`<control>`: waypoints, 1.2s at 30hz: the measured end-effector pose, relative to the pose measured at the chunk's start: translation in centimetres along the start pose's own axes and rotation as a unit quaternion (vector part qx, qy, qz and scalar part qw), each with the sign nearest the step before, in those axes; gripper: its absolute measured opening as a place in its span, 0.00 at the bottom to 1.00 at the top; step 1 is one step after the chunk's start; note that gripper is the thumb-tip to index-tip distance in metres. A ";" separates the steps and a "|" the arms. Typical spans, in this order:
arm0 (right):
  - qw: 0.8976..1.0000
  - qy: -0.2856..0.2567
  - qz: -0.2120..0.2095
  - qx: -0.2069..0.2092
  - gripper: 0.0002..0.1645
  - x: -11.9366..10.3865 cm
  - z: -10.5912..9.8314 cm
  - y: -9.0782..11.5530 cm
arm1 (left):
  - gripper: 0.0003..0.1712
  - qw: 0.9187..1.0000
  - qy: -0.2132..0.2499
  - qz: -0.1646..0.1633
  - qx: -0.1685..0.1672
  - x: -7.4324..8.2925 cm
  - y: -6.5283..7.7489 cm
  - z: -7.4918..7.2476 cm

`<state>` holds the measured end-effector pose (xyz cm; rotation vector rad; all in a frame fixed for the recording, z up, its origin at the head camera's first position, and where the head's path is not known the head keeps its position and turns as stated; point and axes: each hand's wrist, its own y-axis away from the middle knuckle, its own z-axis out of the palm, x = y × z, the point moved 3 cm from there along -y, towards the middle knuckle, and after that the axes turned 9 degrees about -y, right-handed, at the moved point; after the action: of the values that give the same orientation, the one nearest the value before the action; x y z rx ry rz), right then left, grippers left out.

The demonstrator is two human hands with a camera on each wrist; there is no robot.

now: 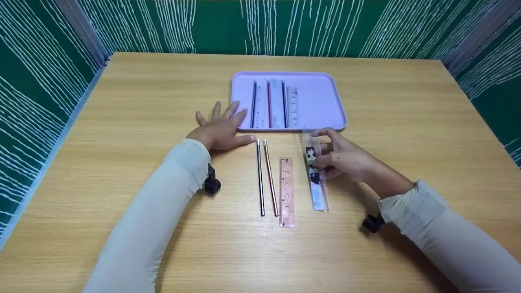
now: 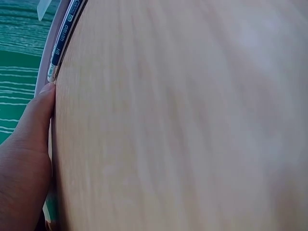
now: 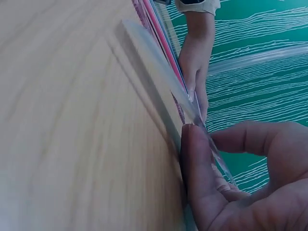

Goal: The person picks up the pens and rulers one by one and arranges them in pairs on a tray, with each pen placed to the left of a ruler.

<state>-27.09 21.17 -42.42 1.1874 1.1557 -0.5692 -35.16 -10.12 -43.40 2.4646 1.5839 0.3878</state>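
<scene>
With our right hand point(image 1: 346, 156) we pinch a clear printed strip point(image 1: 319, 199), right of the pink ruler point(image 1: 287, 191) on the worktop point(image 1: 122, 142). Our left hand point(image 1: 220, 132) spreads loose fingers at the lilac tray point(image 1: 319, 99), thumb beside a pencil point(image 1: 260, 179).

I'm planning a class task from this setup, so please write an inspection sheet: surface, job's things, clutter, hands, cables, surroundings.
Surface: wood-grain table.
Job's things: lilac tray with three pencils and three rulers; two loose pencils and a pink ruler in front; clear printed strip.
Clutter: nothing seen.
Left hand: spread at the tray's near left corner, thumb beside a loose pencil's end.
Right hand: pinches the clear printed strip.
Cables: nothing seen.
Surroundings: green walls with white streaks.
</scene>
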 end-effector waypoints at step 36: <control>0.999 0.022 -0.027 0.010 0.37 -1.0 -1.7 -1.9 | 0.59 1.000 0.008 -0.001 0.001 0.0 -0.1 0.0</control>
<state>-29.70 21.91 -42.19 1.1937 1.2247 -0.6000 -35.22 -10.13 -43.45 2.4683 1.5930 0.4071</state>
